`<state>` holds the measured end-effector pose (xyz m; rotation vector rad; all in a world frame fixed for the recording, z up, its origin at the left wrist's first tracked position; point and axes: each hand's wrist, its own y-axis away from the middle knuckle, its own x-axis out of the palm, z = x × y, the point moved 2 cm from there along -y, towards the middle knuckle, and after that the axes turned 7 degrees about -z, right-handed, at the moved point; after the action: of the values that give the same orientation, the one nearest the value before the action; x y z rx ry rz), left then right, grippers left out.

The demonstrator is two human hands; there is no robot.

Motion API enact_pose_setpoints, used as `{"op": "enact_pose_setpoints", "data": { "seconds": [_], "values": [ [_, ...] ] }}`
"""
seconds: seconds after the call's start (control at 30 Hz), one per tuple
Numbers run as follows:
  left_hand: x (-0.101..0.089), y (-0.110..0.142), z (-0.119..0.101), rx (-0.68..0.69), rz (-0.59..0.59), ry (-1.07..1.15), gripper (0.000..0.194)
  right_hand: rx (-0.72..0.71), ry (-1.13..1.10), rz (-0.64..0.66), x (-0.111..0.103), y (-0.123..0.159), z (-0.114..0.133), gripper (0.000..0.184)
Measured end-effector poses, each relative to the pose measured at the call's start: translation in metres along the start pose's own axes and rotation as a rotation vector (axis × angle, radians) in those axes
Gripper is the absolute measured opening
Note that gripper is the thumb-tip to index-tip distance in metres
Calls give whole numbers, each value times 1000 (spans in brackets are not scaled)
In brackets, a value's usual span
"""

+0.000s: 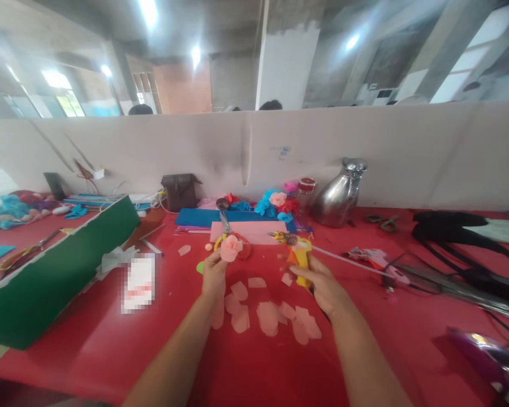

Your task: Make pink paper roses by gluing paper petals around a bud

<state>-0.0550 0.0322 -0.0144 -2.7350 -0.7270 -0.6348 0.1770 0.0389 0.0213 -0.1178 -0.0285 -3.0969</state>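
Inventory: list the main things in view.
Table: one, red, foreground
Partition: one, whitish, behind table
Held flower: one, pink, centre
Glue gun: one, yellow, centre right
Cut pieces: several, pink, centre
Central scissors: one, yellow/red handles, behind held flower
Flower heap: one, multicoloured, by partition
Jug: one, silver, by partition
Jar: one, red lid, beside jug
Pouch: one, dark, by partition
Board: one, green, left
Left grip: one, bare, on held flower
Right grip: one, bare, on glue gun

Pink flower (231, 249) partly hides scissors (225, 224); right edge crops purple appliance (486, 353).
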Motion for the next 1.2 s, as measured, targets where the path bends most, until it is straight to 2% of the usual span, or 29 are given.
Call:
{"op": "enact_pose_setpoints", "data": {
  "seconds": [0.1, 0.23, 0.37, 0.47, 0.57, 0.7, 0.93, 1.2],
  "values": [
    [0, 2, 0, 45, 15, -11, 11, 29, -98, 116, 14, 7, 1, 30],
    [-2, 2, 2, 39, 19, -41, 10, -36, -40, 187, 24, 11, 1, 32],
    [-4, 1, 6, 12, 19, -31, 14, -117, -10, 191, 27, 15, 2, 36],
    [-4, 1, 7, -5, 26, -22, 15, -141, 96, 191, 27, 18, 4, 41],
    [-3, 1, 6, -12, 32, -19, 15, -166, 187, 207, 30, 21, 7, 40],
    [-2, 3, 1, -7, 30, -29, 15, -204, 174, 228, 34, 25, 13, 38],
    [-2, 5, -1, 9, 64, -48, 11, -171, 223, 150, 32, 22, 8, 46],
    [-4, 3, 6, 1, 76, -32, 8, -112, 175, 142, 31, 24, 8, 50]
  ]
}}
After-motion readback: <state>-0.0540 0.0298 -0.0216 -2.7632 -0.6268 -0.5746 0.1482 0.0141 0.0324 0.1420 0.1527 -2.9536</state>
